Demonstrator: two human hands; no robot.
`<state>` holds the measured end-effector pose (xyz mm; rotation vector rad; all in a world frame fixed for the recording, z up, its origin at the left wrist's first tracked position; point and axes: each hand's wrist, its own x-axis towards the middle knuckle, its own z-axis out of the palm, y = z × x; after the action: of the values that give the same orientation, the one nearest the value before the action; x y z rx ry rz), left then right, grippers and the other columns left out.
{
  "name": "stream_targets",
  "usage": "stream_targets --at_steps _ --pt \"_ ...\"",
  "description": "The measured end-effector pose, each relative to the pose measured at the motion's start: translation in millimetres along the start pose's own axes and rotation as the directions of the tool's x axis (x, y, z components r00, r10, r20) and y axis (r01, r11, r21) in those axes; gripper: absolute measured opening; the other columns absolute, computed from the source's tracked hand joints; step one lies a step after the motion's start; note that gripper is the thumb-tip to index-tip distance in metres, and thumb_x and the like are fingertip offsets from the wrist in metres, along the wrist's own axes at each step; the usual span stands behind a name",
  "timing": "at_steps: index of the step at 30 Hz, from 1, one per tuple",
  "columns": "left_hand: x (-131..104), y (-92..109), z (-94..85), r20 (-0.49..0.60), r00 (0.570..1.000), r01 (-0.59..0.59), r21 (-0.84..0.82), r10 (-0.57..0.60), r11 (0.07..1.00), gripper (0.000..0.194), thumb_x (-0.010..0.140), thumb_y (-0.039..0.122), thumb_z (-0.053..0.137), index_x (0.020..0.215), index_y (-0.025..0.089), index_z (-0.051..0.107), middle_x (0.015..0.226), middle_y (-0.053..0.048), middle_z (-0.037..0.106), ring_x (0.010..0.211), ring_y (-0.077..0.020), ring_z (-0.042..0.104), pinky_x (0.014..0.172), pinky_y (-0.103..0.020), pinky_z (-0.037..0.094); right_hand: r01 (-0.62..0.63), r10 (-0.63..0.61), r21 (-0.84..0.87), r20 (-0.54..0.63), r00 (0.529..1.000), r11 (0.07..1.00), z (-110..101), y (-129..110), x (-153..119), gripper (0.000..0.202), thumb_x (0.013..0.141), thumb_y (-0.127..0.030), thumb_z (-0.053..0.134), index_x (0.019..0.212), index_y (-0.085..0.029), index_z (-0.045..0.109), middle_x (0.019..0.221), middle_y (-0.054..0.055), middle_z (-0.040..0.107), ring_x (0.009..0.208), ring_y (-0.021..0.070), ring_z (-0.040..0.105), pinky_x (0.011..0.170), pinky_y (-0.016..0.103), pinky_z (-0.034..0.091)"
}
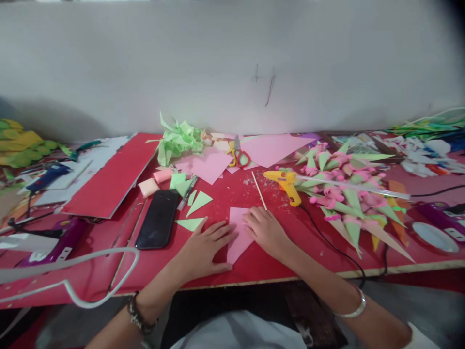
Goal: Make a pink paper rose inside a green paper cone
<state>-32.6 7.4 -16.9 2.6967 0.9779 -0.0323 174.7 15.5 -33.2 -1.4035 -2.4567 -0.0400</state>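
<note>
A piece of pink paper [238,238] lies flat near the table's front edge, between my two hands. My left hand [207,247] rests palm down with fingers spread, its fingertips at the paper's left edge. From the other side, my right hand [267,230] lies over the paper's upper right part, fingers bent a little and fingertips on the sheet. Just beyond its knuckles is a thin wooden stick [259,189]. Pale green paper triangles [199,202] lie above my left hand, beside a black phone [157,220].
A yellow glue gun [285,184] with its cord lies right of centre, beside a heap of pink and green paper flowers [348,194]. Scissors [238,154], pink sheets [210,165] and crumpled green paper [180,140] are at the back. A red board [112,179] lies left.
</note>
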Motion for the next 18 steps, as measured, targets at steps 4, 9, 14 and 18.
stream_targets --at_steps 4,9,14,18 --pt "1.4 0.2 -1.2 0.01 1.0 0.02 -0.023 -0.02 1.0 0.067 0.074 0.058 0.04 0.132 0.033 0.015 0.139 0.004 0.023 0.126 -0.0193 0.021 0.102 -0.044 -0.002 0.281 -0.28 0.144 -0.023 0.96 0.949 -8.1 -12.5 -26.0 0.024 0.08 -0.017 0.045 0.095 -0.028 0.061 0.101 0.006 0.052 0.096 0.019 0.042 0.088 0.035 0.032" --pt "1.6 -0.1 -0.4 0.031 0.999 0.024 -0.034 -0.023 0.999 0.069 0.074 0.057 0.041 0.132 0.035 0.01 0.139 0.004 0.021 0.126 -0.0197 0.02 0.101 -0.047 0.0 0.304 -0.33 0.178 0.138 0.934 0.936 -13.1 -19.4 -43.3 0.034 0.08 -0.025 0.045 0.112 -0.033 0.051 0.111 0.004 0.049 0.105 0.0197 0.038 0.097 0.044 0.022" --pt "2.0 1.4 -3.2 0.027 0.999 0.026 -0.024 -0.026 0.999 0.068 0.074 0.057 0.041 0.132 0.034 0.013 0.139 0.002 0.024 0.125 -0.0208 0.022 0.101 -0.048 0.003 0.229 -0.25 0.163 0.124 0.96 0.96 -19.6 0.6 -41.1 0.028 0.078 -0.026 0.047 0.103 -0.034 0.058 0.111 0.003 0.051 0.104 0.0198 0.039 0.096 0.044 0.023" --pt "2.5 2.4 -6.8 0.045 0.999 0.03 -0.026 -0.029 0.999 0.065 0.075 0.056 0.04 0.131 0.036 0.013 0.139 0.002 0.023 0.126 -0.0213 0.021 0.1 -0.051 0.004 0.124 -0.13 0.097 0.056 0.99 0.987 -29.2 28.1 -43.2 0.027 0.079 -0.025 0.045 0.1 -0.032 0.061 0.109 0.004 0.053 0.102 0.0203 0.041 0.095 0.046 0.026"
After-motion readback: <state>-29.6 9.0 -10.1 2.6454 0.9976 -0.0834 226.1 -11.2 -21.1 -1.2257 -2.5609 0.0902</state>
